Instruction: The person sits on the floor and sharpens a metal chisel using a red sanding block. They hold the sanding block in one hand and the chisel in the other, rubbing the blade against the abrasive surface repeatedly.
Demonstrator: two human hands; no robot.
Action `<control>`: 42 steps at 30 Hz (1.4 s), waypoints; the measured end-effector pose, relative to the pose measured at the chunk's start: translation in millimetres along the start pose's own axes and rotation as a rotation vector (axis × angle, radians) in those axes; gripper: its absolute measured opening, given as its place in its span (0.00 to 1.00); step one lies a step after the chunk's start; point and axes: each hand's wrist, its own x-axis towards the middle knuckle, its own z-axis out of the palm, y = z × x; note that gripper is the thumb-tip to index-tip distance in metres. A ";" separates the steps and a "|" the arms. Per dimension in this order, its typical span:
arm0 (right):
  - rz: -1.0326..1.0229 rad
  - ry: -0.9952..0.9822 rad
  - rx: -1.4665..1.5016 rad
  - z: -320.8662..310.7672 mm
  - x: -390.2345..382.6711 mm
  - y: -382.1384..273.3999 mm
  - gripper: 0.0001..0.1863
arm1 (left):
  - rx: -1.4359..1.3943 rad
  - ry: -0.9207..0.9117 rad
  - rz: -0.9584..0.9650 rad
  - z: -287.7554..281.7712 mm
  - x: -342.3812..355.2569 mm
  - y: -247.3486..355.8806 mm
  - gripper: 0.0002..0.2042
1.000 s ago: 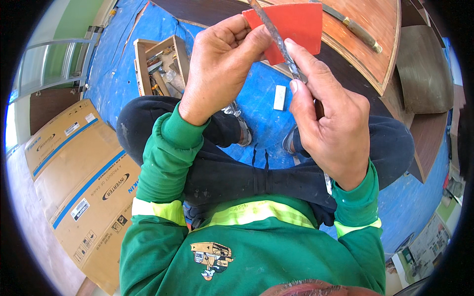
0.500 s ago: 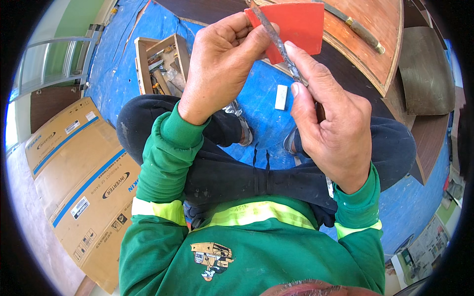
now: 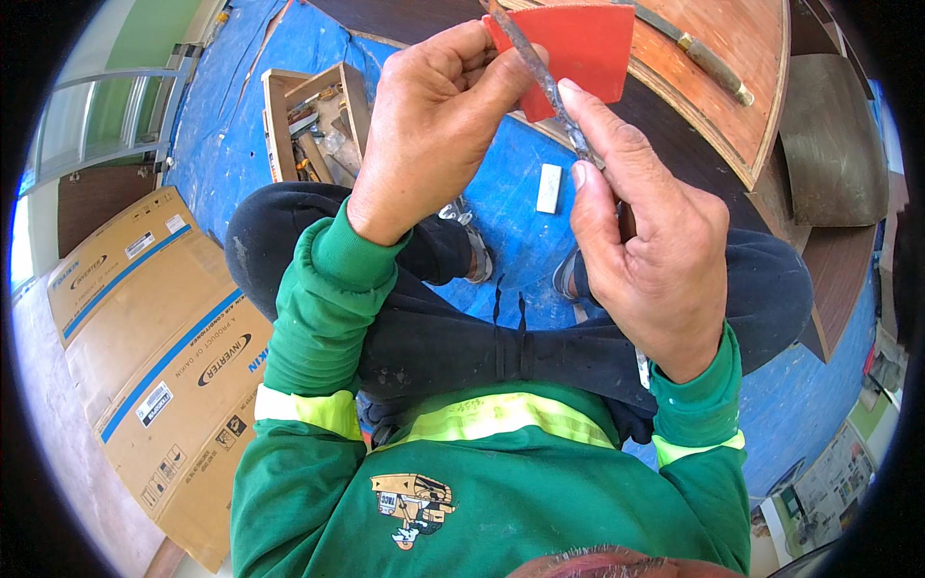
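My left hand pinches a flat red plate by its left edge, high in front of me. My right hand grips a narrow, rusty and paint-stained metal blade, its dark handle mostly hidden in the palm. The blade slants across the left part of the red plate, by my left thumb. My right forefinger lies along the blade and the right thumb presses near its base. Whether blade and plate touch cannot be made out.
A white block lies on the blue floor sheet. Left of it stands a wooden box of tools. A wooden-handled tool rests on a wood board at upper right. Flattened cardboard covers the left.
Both hands, the red plate and the blade are almost where they were; the right hand has shifted very slightly to the right.
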 end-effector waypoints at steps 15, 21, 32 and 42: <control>-0.109 0.170 -0.061 10.2 19.9 13.3 0.23 | 0.563 -0.108 0.267 12.9 -15.5 -8.3 0.08; -0.010 0.207 0.048 6.9 21.9 14.0 0.22 | 0.257 -0.081 0.025 17.2 -11.7 -9.1 0.10; -0.027 0.081 0.083 4.4 7.7 5.0 0.26 | -0.011 -0.062 -0.024 2.9 -4.7 0.0 0.15; -0.002 0.037 0.086 0.5 7.5 -0.3 0.26 | -0.019 -0.059 -0.018 1.4 -4.2 1.8 0.14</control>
